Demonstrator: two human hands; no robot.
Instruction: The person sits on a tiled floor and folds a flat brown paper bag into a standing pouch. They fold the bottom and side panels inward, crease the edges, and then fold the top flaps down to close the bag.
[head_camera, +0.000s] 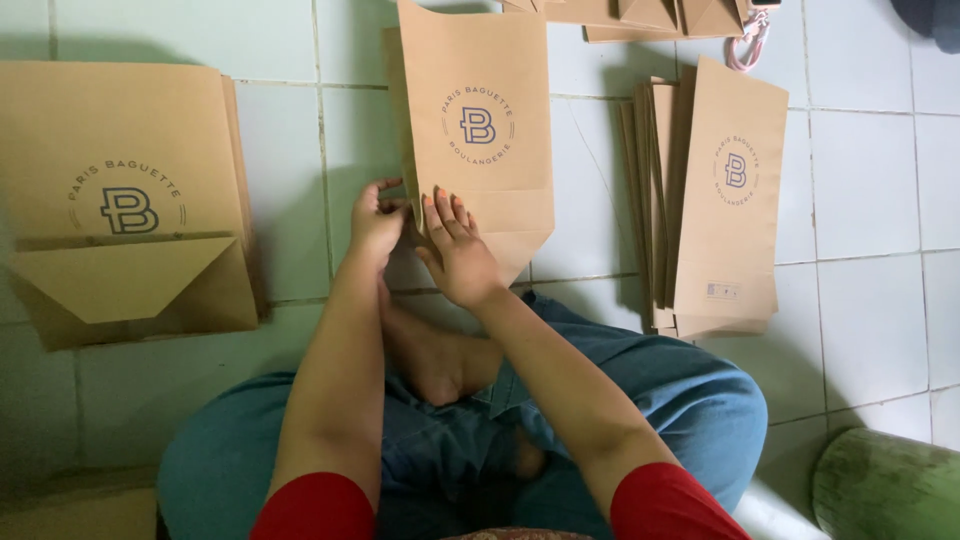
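bare tile lane (290, 150) left of hands, bag stacks (130, 200) (715, 200) flanking both sides
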